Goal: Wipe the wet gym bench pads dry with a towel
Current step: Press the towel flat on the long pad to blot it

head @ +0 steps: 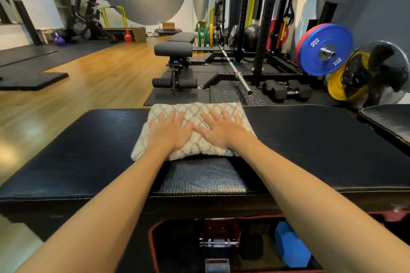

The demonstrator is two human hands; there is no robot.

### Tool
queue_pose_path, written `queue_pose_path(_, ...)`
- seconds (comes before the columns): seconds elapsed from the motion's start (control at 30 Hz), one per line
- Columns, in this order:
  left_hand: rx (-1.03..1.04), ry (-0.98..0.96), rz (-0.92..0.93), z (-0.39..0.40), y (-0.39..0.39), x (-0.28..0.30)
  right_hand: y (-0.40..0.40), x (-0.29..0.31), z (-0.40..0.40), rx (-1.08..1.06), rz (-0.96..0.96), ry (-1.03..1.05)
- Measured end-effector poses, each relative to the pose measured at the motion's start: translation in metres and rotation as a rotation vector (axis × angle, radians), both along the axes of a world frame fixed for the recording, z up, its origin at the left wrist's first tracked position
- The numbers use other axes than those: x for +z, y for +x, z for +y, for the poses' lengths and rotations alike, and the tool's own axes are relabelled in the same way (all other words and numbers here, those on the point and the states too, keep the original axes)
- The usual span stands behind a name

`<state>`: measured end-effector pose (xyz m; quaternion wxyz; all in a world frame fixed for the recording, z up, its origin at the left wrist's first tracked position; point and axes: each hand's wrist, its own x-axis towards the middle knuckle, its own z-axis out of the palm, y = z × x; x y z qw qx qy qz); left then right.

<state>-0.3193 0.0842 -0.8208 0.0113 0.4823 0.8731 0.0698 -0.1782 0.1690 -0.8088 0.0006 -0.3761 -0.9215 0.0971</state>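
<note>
Folded cream diamond-patterned terry towel (195, 131) lies on the far middle of the black vinyl bench pad (88, 153), left hand (169, 132) and right hand (221, 132) flat, fingers spread; soft, light, likely bunches, so press palms centrally.

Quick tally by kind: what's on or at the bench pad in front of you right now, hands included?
Hands: 2, left hand and right hand, both pressing flat on the towel
Towel: 1, cream patterned towel
Bench pad: 1, black bench pad under the towel
Total: 4
</note>
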Motion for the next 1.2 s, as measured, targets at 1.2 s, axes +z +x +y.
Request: queue_pose_path(1.2, -0.193, -0.011, -0.059, 0.021, 0.219, 0.01, 0.232, 0.007, 0.014, -0.16, -0.031, 0.009)
